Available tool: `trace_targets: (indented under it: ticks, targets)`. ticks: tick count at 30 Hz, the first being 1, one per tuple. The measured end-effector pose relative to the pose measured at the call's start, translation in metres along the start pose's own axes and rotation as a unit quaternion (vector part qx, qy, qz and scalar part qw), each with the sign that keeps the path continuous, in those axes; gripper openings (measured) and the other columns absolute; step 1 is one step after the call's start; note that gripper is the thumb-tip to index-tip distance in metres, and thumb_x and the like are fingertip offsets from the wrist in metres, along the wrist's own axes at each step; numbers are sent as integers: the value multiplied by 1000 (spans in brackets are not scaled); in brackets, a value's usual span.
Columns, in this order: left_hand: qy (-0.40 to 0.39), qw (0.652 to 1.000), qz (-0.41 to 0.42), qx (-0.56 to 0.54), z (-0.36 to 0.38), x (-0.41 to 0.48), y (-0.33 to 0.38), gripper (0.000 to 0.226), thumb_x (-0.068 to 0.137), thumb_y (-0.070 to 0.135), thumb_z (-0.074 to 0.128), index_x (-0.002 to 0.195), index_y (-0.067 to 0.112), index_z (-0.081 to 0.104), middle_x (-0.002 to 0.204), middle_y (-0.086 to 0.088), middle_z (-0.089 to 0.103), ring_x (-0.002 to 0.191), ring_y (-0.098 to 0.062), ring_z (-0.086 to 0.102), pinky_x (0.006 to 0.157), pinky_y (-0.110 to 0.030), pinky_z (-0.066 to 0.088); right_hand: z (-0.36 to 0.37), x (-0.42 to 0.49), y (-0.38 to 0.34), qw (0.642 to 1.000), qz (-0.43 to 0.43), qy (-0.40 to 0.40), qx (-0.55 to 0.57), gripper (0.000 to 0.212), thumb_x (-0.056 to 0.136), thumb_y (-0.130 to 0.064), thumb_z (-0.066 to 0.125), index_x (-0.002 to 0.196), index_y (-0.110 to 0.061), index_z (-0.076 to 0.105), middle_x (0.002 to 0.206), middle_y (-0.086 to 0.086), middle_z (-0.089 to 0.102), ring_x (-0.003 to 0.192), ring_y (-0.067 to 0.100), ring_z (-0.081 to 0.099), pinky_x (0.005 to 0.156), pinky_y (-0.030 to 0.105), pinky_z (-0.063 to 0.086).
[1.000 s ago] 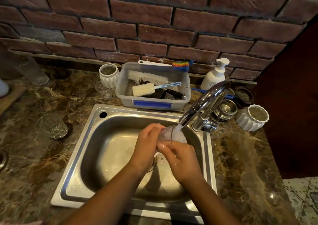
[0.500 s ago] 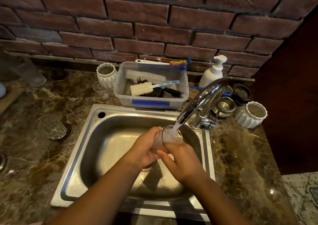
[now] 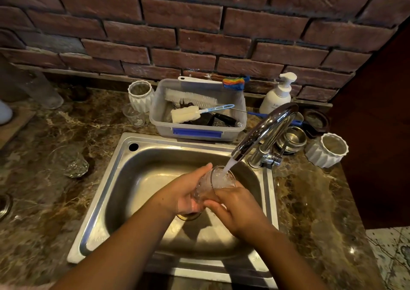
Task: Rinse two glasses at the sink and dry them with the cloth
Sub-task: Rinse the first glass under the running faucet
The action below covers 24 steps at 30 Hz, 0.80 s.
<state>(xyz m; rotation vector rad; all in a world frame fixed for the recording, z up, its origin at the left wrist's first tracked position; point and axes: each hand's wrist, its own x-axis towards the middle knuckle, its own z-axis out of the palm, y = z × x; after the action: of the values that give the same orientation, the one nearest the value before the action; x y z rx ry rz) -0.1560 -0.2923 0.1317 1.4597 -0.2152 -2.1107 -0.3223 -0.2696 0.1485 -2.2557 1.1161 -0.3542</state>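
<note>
You have a clear glass (image 3: 216, 184) clasped between both hands over the steel sink (image 3: 124, 192), just right of the frame's centre. Your left hand (image 3: 184, 195) wraps its side and base from the left, fingers curled around it; your right hand (image 3: 238, 207) closes on it from the lower right, fingers pressed against the near wall. The glass is tilted, mouth turned up and to the right toward the faucet (image 3: 264, 132), and a white stream of water (image 3: 228, 164) runs from the spout straight into the opening, foaming inside.

A second glass (image 3: 74, 164), cut with facets, lies on its side on the marbled brown surface (image 3: 310, 212) at the left of the frame, well apart from the sink. A small clear cup (image 3: 134, 114) stands above the sink's upper left corner, just below a white ribbed pot (image 3: 140, 95).

Behind the sink, in the upper middle, a grey plastic tub (image 3: 197, 132) holds a white bristle brush (image 3: 190, 98) and a sponge brush (image 3: 185, 115) with a pale blue handle; a rainbow-headed brush (image 3: 235, 82) lies across its far rim. A white pump bottle (image 3: 277, 94) stands to the tub's right, against the brick wall (image 3: 199, 34). Right of the faucet sit stacked steel bowls (image 3: 292, 139) and another white ribbed pot (image 3: 327, 150). No drying cloth can be made out for certain.
</note>
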Motion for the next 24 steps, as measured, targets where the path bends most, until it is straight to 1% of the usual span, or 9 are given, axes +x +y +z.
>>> trace_targets:
  ticks: [2, 4, 7, 9, 12, 15, 17, 20, 24]
  targets:
    - [17, 998, 61, -15, 5, 1, -4, 38, 95, 42, 64, 117, 12, 70, 97, -10, 76, 84, -22, 72, 67, -31, 59, 7, 1, -2, 997, 44, 36, 46, 35, 95, -46, 46, 109, -29, 72, 104, -11, 74, 97, 5, 65, 86, 35, 54]
    - [55, 983, 177, -1, 13, 2, -12, 26, 101, 35, 55, 112, 15, 68, 94, -5, 74, 81, -16, 70, 63, -27, 55, 12, 5, -6, 981, 108, 81, 139, 37, 92, -48, 48, 109, -28, 75, 100, -13, 76, 94, 2, 68, 84, 34, 57]
    - [48, 956, 290, 17, 18, 1, -25, 22, 104, 25, 47, 106, 16, 68, 93, -6, 71, 82, -14, 68, 69, -27, 53, 17, 14, -11, 945, 168, 136, 246, 35, 90, -48, 51, 95, -24, 76, 85, -7, 76, 83, 7, 71, 79, 43, 59]
    - [28, 961, 276, -17, 17, -1, -26, 22, 104, 26, 49, 112, 17, 68, 100, -10, 71, 88, -17, 68, 78, -34, 54, 17, 14, -11, 950, 149, 134, 239, 26, 98, -35, 54, 91, -21, 75, 81, -3, 75, 78, 10, 70, 76, 46, 57]
    - [6, 987, 149, -66, 12, -2, -15, 36, 101, 41, 54, 115, 14, 72, 102, -13, 75, 95, -23, 69, 87, -40, 54, 9, 10, -3, 991, 49, 72, 99, 27, 100, -36, 47, 104, -26, 72, 94, -9, 75, 89, 6, 67, 83, 41, 53]
    - [9, 998, 44, -39, 8, -3, -2, 30, 96, 40, 61, 104, 14, 74, 92, -9, 74, 77, -20, 68, 55, -28, 55, -1, 10, 5, 1000, -2, 2, -26, 26, 98, -40, 47, 111, -34, 68, 104, -12, 74, 98, 7, 64, 91, 34, 44]
    - [21, 1000, 19, -14, 7, -3, 1, 27, 93, 37, 65, 106, 14, 73, 90, -8, 73, 75, -20, 67, 50, -25, 51, -3, 8, 4, 999, -1, -17, -45, 30, 97, -44, 45, 113, -33, 68, 108, -12, 73, 102, 8, 63, 92, 30, 41]
    - [49, 995, 75, -41, 11, 0, -7, 32, 97, 37, 60, 112, 11, 71, 91, -9, 75, 77, -19, 69, 55, -27, 53, 3, 7, -1, 999, 39, 2, 1, 35, 95, -48, 42, 109, -32, 69, 104, -13, 73, 97, 3, 63, 89, 32, 51]
    - [72, 974, 203, -69, 24, -3, -24, 28, 104, 35, 50, 118, 16, 65, 101, -10, 74, 89, -17, 72, 73, -32, 57, 12, 11, -8, 961, 154, 86, 210, 35, 93, -49, 49, 101, -26, 74, 90, -9, 76, 85, 6, 71, 79, 41, 60]
